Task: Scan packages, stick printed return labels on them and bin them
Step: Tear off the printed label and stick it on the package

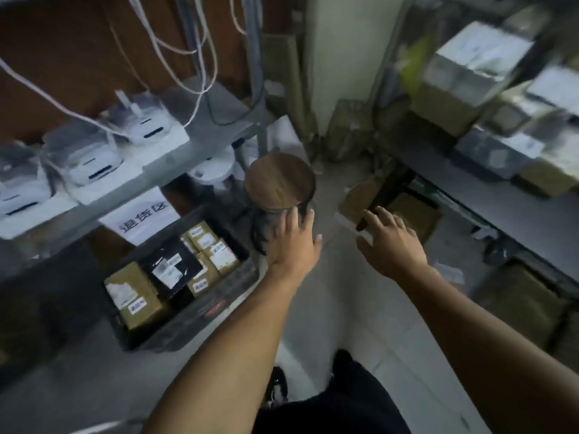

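Observation:
A black bin (219,308) on the floor at the left holds several brown labelled boxes (134,296) and a black package (170,266). Above it hangs a white paper sign (139,216) from the shelf edge. Several white label printers (87,158) sit on the grey shelf. My left hand (294,239) is stretched forward, fingers apart and holding nothing, just right of the bin and in front of a round wooden stool (280,181). Also empty with spread fingers, my right hand (391,242) reaches toward the table on the right. More packages (476,64) are stacked on that table, blurred.
White cables (175,48) hang over the printer shelf. A grey table (507,211) runs along the right, with cardboard boxes (413,214) beneath it. A white pillar (344,42) stands at the back. Grey floor (338,308) lies between shelf and table.

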